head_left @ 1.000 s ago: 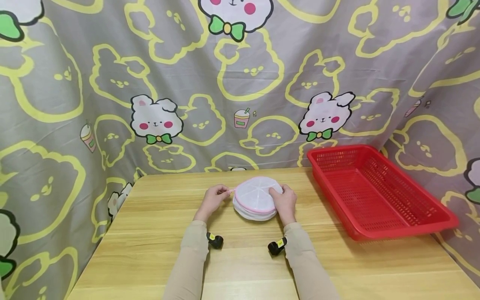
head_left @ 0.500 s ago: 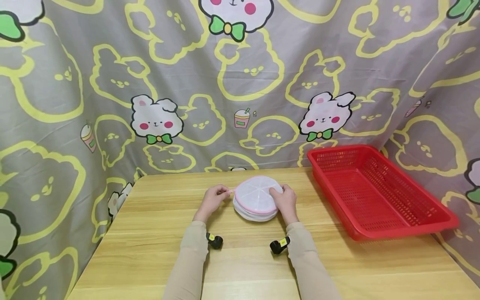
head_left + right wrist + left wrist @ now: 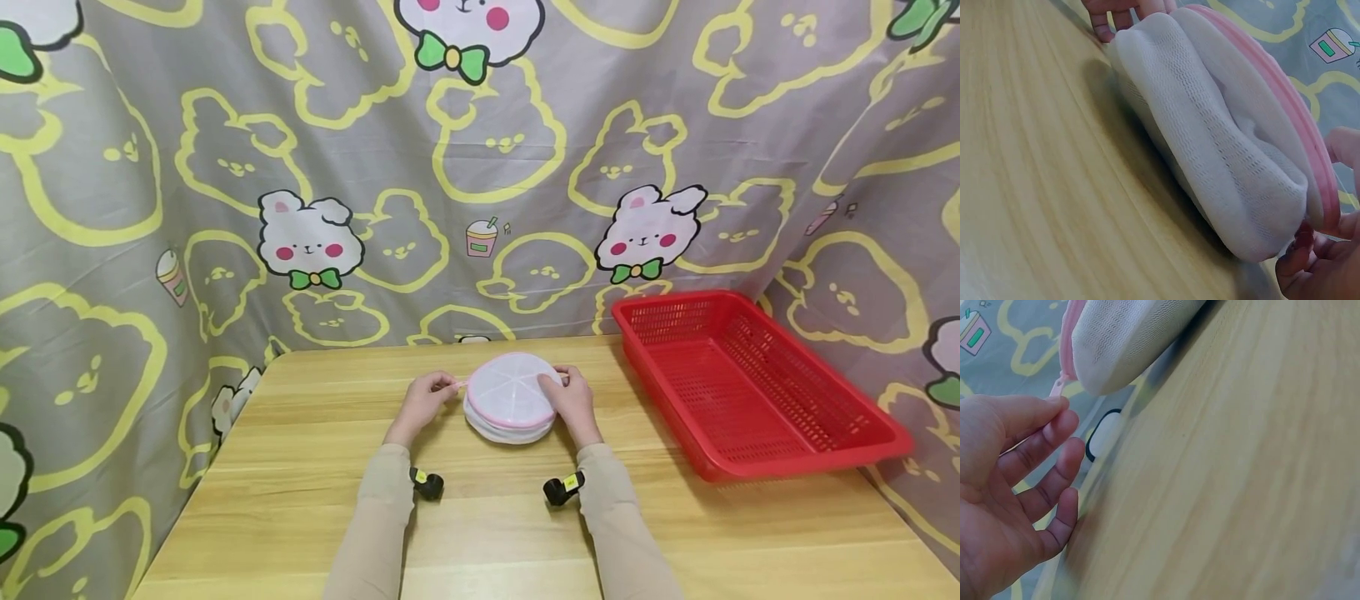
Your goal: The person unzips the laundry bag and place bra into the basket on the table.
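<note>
A round white mesh laundry bag point(image 3: 510, 393) with a pink zipper point(image 3: 1285, 100) around its top edge lies on the table. On its left, my left hand point(image 3: 426, 404) pinches the pink zipper pull point(image 3: 1057, 386) between thumb and forefinger. The other left fingers are loosely bent in the left wrist view. My right hand point(image 3: 574, 404) grips the bag's right edge, thumb on top and fingers underneath. Seen from the right wrist, the bag's soft mesh side bulges and folds below the zipper. The bag's contents, if any, are hidden.
A red plastic basket point(image 3: 693, 462) with perforated walls stands at the right of the wooden table point(image 3: 300, 500). A grey curtain point(image 3: 420, 142) with cartoon rabbits hangs behind and at both sides. Small black cameras point(image 3: 429, 485) are worn on both wrists.
My right wrist has turned and shifted slightly to the right. Both hands keep their hold on the bag and the zipper pull, and the bag has barely moved.
</note>
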`<state>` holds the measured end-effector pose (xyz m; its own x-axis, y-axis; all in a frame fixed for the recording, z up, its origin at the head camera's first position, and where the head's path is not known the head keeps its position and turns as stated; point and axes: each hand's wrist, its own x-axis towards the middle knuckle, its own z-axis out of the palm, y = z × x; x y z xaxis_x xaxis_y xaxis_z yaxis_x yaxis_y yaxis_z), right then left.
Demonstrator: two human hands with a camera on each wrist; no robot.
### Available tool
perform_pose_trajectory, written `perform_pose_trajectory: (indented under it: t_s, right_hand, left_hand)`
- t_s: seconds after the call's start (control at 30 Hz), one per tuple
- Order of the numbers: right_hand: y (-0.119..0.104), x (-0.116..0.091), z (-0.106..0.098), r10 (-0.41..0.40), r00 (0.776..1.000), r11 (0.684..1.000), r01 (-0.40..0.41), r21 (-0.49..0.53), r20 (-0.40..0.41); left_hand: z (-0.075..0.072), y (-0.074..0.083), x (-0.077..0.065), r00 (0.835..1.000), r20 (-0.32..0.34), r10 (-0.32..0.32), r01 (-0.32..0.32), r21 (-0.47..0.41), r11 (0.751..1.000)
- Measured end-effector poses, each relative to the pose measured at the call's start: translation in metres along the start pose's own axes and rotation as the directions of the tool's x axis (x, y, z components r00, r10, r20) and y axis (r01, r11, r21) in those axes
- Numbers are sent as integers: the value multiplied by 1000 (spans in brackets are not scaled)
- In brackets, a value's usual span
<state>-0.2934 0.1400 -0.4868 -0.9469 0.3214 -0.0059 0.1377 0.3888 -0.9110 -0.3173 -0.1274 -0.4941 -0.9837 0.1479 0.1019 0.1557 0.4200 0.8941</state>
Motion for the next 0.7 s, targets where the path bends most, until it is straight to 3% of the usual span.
perform_pose_trajectory:
  t_s: [0.2,0.7]
  right_hand:
    - [0,1,-5,10,1000,998,-9,59,-25]
    - [0,3,-21,11,999,974,-20,223,42]
  left_hand:
    - [0,0,0,1000,0,0,0,-1,1000]
    - [0,-3,1,1000,3,-9,9,-12,1000]
